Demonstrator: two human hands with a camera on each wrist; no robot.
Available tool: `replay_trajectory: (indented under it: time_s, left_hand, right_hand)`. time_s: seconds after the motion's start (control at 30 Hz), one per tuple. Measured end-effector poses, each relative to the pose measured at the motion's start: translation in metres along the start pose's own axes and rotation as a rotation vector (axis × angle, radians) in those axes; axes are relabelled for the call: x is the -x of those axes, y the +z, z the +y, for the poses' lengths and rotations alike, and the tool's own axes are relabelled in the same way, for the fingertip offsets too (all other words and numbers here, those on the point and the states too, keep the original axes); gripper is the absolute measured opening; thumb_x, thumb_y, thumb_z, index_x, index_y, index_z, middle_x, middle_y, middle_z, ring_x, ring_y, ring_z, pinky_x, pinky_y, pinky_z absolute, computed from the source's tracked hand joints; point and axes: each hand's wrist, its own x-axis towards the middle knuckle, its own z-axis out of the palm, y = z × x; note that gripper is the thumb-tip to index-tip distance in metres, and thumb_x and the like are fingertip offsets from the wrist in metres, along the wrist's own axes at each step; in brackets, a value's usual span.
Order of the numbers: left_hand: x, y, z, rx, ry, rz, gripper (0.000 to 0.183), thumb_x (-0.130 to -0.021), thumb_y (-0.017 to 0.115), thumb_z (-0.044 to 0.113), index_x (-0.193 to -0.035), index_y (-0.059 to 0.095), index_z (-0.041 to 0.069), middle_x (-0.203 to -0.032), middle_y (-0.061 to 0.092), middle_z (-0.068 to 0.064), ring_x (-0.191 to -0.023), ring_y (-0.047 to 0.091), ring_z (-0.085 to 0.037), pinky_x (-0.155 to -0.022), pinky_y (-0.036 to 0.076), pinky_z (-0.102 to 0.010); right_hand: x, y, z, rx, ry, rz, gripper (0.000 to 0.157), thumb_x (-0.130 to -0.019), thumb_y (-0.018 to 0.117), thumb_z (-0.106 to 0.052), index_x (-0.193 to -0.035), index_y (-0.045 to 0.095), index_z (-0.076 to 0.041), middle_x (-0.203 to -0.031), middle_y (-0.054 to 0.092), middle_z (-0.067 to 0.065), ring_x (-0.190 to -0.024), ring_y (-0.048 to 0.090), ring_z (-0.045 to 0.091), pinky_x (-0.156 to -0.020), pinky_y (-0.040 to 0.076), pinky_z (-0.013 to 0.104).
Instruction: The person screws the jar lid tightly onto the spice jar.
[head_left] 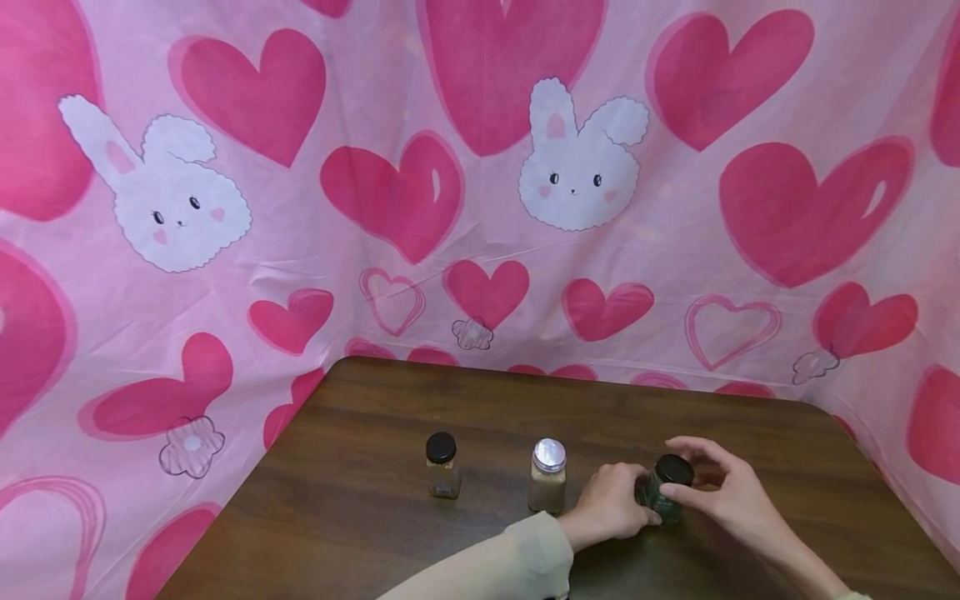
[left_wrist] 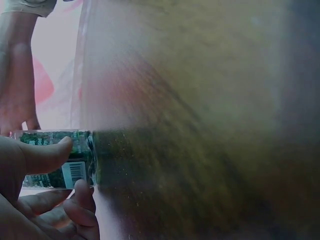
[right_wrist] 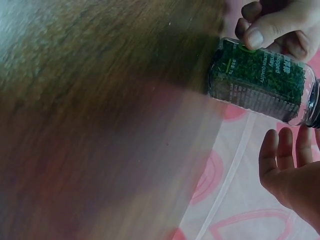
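Note:
My left hand [head_left: 611, 502] grips a clear glass jar of chopped parsley [right_wrist: 260, 75] low on its side, thumb across the label in the left wrist view. The jar stands upright on the wooden table [head_left: 360, 550], with a black screw cap [head_left: 675, 469] on top. Around that cap my right hand [head_left: 733, 497] is spread, thumb on the near side and index finger behind. In the right wrist view its other fingers [right_wrist: 285, 150] reach out loosely beside the cap end.
Left of the hands stands a spice jar with a silvery-white cap [head_left: 548, 479], close to my left wrist. Farther left is a black-capped spice jar [head_left: 443, 471]. A pink cloth [head_left: 487, 233] with hearts and rabbits hangs behind the table and along its sides.

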Motion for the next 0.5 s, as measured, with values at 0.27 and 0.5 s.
replay_trajectory:
  time_s: [0.27, 0.5]
  left_hand:
    - [-0.0008, 0.0010, -0.0017, -0.002, 0.010, -0.001, 0.047, -0.075, 0.098, 0.023, -0.118, 0.078, 0.022, -0.099, 0.071, 0.014, -0.088, 0.063, -0.002, -0.077, 0.052, -0.026]
    - [-0.0015, 0.0018, -0.0011, -0.007, -0.001, -0.011, 0.048, -0.075, 0.098, 0.024, -0.119, 0.078, 0.022, -0.099, 0.071, 0.014, -0.089, 0.062, -0.002, -0.079, 0.052, -0.027]
  right_hand:
    - [0.0008, -0.0029, 0.0023, -0.026, -0.103, -0.019, 0.062, -0.086, 0.085, -0.002, -0.143, 0.060, -0.009, -0.120, 0.069, 0.002, -0.105, 0.063, 0.009, -0.082, 0.051, 0.027]
    - [0.0000, -0.0090, 0.0066, -0.213, -0.213, -0.185, 0.057, -0.095, 0.069, 0.010, -0.149, 0.054, 0.001, -0.137, 0.069, -0.003, -0.109, 0.068, 0.012, -0.086, 0.051, 0.025]
